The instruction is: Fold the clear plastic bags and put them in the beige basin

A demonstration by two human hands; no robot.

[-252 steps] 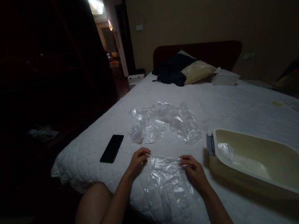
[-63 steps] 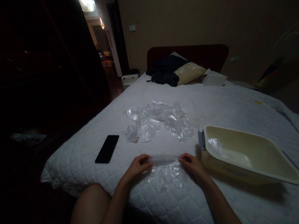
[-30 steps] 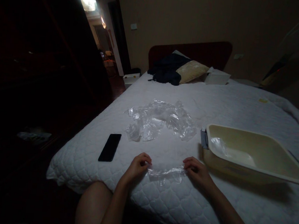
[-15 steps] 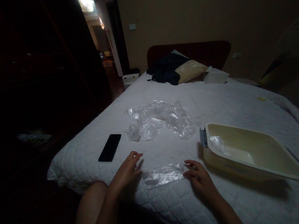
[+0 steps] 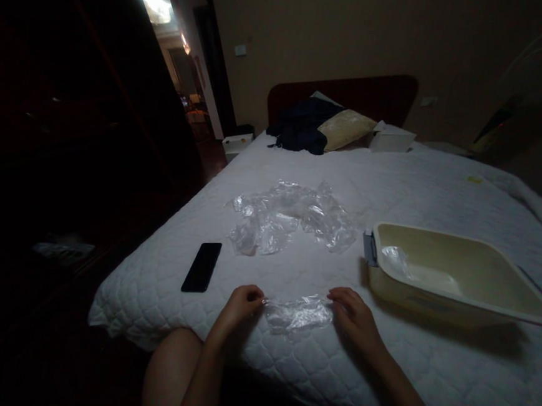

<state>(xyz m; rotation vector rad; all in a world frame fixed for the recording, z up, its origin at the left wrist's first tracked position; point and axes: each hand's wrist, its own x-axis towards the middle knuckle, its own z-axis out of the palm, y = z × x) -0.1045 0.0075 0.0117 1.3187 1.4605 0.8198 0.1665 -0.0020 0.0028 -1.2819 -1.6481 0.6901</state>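
A clear plastic bag (image 5: 298,314), folded to a wrinkled strip, lies on the quilted white bed cover near its front edge. My left hand (image 5: 245,302) pinches the strip's left end between thumb and fingers. At the right end, my right hand (image 5: 351,310) has its fingers closed on the plastic. Beyond them, a loose heap of crumpled clear plastic bags (image 5: 293,214) is spread on the bed. To the right stands a cream plastic bin (image 5: 433,291) with a grey latch; a small piece of clear plastic (image 5: 396,261) lies inside it.
A black phone (image 5: 201,267) lies left of my hands, near the bed's left edge. Dark clothing (image 5: 302,127), a beige pillow (image 5: 347,129) and a white box (image 5: 392,139) sit by the headboard (image 5: 392,90). A lit doorway opens at the upper left.
Both hands have closed from spread fingers onto the ends of the clear plastic bag. The strip now looks straighter between them.
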